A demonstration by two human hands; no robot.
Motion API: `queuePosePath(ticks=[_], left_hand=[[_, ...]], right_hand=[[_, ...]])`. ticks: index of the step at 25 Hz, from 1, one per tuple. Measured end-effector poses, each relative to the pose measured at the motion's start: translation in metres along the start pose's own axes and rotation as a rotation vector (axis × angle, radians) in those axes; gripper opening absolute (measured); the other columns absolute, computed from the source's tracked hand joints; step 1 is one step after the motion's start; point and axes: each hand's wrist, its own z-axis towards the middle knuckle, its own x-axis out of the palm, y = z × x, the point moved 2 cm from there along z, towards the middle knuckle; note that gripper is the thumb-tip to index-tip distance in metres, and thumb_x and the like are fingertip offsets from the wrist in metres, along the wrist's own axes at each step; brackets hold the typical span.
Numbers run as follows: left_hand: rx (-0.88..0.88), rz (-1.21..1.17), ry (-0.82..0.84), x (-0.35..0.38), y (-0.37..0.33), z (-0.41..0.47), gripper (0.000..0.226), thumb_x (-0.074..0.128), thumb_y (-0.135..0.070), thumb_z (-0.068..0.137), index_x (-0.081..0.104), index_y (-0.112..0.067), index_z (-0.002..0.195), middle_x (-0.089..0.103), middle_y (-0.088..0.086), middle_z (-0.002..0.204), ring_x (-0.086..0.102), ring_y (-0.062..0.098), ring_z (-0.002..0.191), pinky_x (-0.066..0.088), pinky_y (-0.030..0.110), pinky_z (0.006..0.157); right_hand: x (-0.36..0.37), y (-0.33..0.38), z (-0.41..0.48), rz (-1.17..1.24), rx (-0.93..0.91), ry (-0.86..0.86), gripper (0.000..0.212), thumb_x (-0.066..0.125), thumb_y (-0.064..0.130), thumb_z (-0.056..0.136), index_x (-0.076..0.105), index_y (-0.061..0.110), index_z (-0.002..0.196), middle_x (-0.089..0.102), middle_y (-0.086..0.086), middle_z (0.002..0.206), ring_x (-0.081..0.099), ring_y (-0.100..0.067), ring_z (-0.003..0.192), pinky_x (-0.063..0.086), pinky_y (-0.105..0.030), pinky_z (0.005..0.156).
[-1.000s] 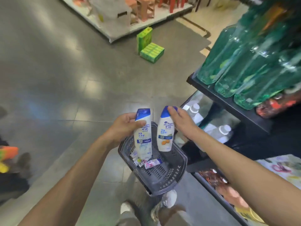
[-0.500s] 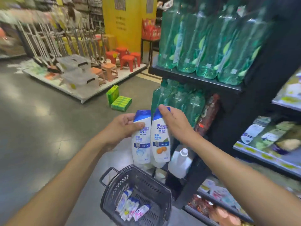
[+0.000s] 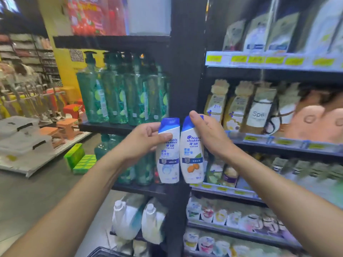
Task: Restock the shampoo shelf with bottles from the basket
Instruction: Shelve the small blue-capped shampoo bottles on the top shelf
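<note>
My left hand (image 3: 143,140) grips a white shampoo bottle with a blue cap (image 3: 168,160) near its top. My right hand (image 3: 207,134) grips a second white, blue-capped shampoo bottle with an orange almond picture (image 3: 192,162). Both bottles hang upright, side by side and almost touching, in front of the black upright post (image 3: 182,71) between two shelf units. Only the dark rim of the basket (image 3: 104,252) shows at the bottom edge. Shampoo shelves (image 3: 278,143) with pouches and bottles fill the right side.
Tall green pump bottles (image 3: 118,93) stand on black shelves to the left of the post. White jugs (image 3: 141,219) sit on the lowest level. Green boxes (image 3: 79,160) lie on the floor beyond. A low display platform with stools (image 3: 63,127) stands at the far left.
Both hands lifted the two bottles out of the basket and up to shelf height. The view swung from the floor up to the shelves, and the basket dropped to the bottom edge.
</note>
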Motion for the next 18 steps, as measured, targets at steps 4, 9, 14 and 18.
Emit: queuePosePath(ticks=[4,9,14,18], left_hand=[[0.089,0.017,0.115,0.072,-0.028,0.061,0.027,0.067,-0.017,0.100,0.073,-0.014,0.126,0.077,0.012,0.121,0.076,0.023,0.107,0.059,0.030,0.086],[0.158,0.044,0.196,0.134,-0.051,0.110,0.028,0.069,-0.024,0.097,0.075,-0.021,0.124,0.077,0.010,0.122,0.075,0.024,0.111,0.058,0.029,0.088],[0.186,0.115,0.242,0.157,-0.075,0.140,0.036,0.067,-0.031,0.098,0.070,-0.018,0.131,0.076,0.009,0.126,0.072,0.029,0.119,0.057,0.037,0.099],[0.202,0.152,0.185,0.149,-0.085,0.152,0.030,0.068,-0.032,0.101,0.072,-0.019,0.128,0.076,0.007,0.125,0.072,0.028,0.119,0.049,0.053,0.110]], right_hand=[[-0.098,-0.012,-0.001,-0.027,0.007,-0.096,0.072,0.044,0.069,0.091,0.051,-0.001,0.075,0.056,0.002,0.067,0.047,-0.009,0.060,0.035,-0.026,0.056],[-0.177,-0.022,-0.003,-0.056,-0.011,-0.180,0.074,0.045,0.071,0.089,0.050,-0.002,0.076,0.057,-0.001,0.068,0.050,-0.010,0.060,0.035,-0.026,0.056],[-0.226,-0.018,0.005,-0.062,-0.058,-0.211,0.072,0.049,0.074,0.085,0.054,0.002,0.080,0.063,0.001,0.069,0.057,-0.007,0.061,0.040,-0.023,0.057],[-0.272,0.024,0.033,-0.112,-0.131,-0.207,0.051,0.052,0.069,0.092,0.062,0.025,0.069,0.063,0.009,0.059,0.056,-0.004,0.052,0.041,-0.017,0.051]])
